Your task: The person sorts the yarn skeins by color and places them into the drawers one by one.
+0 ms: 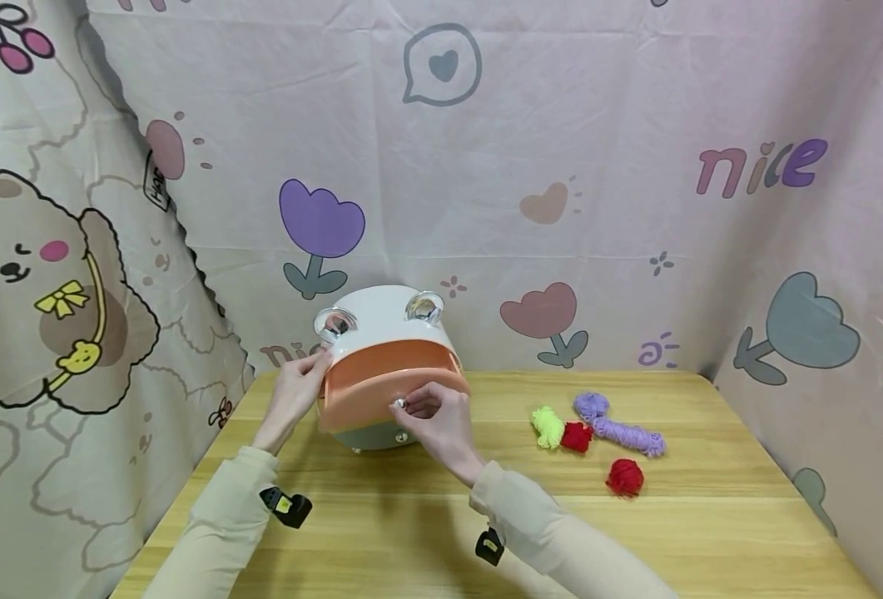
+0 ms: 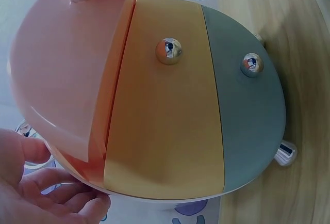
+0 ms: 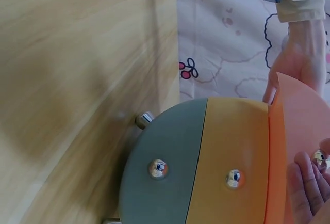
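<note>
A small rounded drawer cabinet with a white shell and two clear ear-shaped loops stands on the table. Its top pink-orange drawer is pulled partway out. Below it, the yellow drawer and the grey-green drawer are closed, each with a round silver knob. With thumb and fingers, my right hand pinches the top drawer's silver knob. At the cabinet's upper left side, my left hand grips the shell's edge, thumb apart from the bent fingers. The drawer's inside floor is hidden in the head view.
Right of the cabinet lie yarn bundles: lime green, red, purple and a nearer red ball. The wooden table meets a patterned cloth behind and at both sides.
</note>
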`<act>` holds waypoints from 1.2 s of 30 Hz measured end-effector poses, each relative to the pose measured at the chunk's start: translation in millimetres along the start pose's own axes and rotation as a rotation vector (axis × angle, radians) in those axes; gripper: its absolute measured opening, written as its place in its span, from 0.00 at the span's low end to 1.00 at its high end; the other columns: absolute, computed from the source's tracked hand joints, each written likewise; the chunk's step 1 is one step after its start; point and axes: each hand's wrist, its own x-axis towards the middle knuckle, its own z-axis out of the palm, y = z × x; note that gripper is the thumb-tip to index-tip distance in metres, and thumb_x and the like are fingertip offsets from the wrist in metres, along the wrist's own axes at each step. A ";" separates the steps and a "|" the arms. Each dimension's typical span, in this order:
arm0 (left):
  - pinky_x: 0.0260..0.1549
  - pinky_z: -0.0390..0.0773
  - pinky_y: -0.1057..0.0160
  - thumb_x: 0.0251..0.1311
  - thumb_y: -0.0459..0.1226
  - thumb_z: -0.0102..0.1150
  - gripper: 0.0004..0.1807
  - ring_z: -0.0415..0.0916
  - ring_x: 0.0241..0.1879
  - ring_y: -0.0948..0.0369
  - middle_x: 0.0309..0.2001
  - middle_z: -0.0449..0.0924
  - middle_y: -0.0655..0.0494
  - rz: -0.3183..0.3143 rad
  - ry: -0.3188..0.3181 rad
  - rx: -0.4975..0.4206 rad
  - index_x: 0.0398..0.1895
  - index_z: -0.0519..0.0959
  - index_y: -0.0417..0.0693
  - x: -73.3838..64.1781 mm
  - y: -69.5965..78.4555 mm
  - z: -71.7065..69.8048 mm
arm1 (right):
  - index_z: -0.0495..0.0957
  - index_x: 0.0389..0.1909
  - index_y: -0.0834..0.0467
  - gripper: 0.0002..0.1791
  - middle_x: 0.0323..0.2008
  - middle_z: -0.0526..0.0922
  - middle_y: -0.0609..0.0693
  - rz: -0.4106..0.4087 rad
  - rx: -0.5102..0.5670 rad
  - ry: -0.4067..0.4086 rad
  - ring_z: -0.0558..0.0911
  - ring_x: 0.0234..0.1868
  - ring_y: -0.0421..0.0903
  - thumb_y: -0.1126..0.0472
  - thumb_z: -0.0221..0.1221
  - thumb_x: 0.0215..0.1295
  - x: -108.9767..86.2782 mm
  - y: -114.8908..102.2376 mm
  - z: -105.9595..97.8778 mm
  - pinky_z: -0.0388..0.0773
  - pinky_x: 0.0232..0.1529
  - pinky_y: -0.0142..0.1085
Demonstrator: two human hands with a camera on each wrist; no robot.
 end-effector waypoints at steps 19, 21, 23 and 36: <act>0.74 0.62 0.46 0.77 0.49 0.43 0.29 0.62 0.74 0.45 0.74 0.63 0.45 0.021 0.004 0.008 0.72 0.67 0.41 -0.8 -0.3 1.5 | 0.84 0.29 0.64 0.07 0.28 0.89 0.60 -0.068 0.031 -0.016 0.89 0.27 0.45 0.66 0.73 0.55 -19.9 -0.3 -7.0 0.86 0.32 0.30; 0.74 0.62 0.46 0.77 0.50 0.43 0.29 0.62 0.74 0.45 0.75 0.62 0.45 0.019 0.001 -0.001 0.73 0.66 0.41 -0.5 -0.3 1.2 | 0.84 0.30 0.64 0.07 0.28 0.89 0.60 -0.079 0.028 -0.018 0.89 0.27 0.46 0.66 0.73 0.55 -20.0 -0.6 -7.1 0.86 0.32 0.30; 0.74 0.62 0.47 0.78 0.50 0.42 0.30 0.62 0.74 0.46 0.75 0.62 0.45 0.019 -0.001 -0.012 0.73 0.65 0.41 -0.4 -0.2 0.8 | 0.84 0.30 0.64 0.07 0.28 0.89 0.60 -0.088 0.029 -0.019 0.89 0.27 0.46 0.66 0.73 0.55 -19.6 -0.4 -7.1 0.87 0.32 0.30; 0.74 0.62 0.47 0.78 0.50 0.42 0.30 0.60 0.75 0.46 0.76 0.59 0.46 0.017 -0.008 -0.025 0.73 0.64 0.41 0.4 -1.6 0.8 | 0.83 0.30 0.65 0.08 0.28 0.89 0.61 -0.109 0.031 -0.023 0.89 0.27 0.47 0.67 0.72 0.55 -18.7 0.1 -6.3 0.86 0.31 0.30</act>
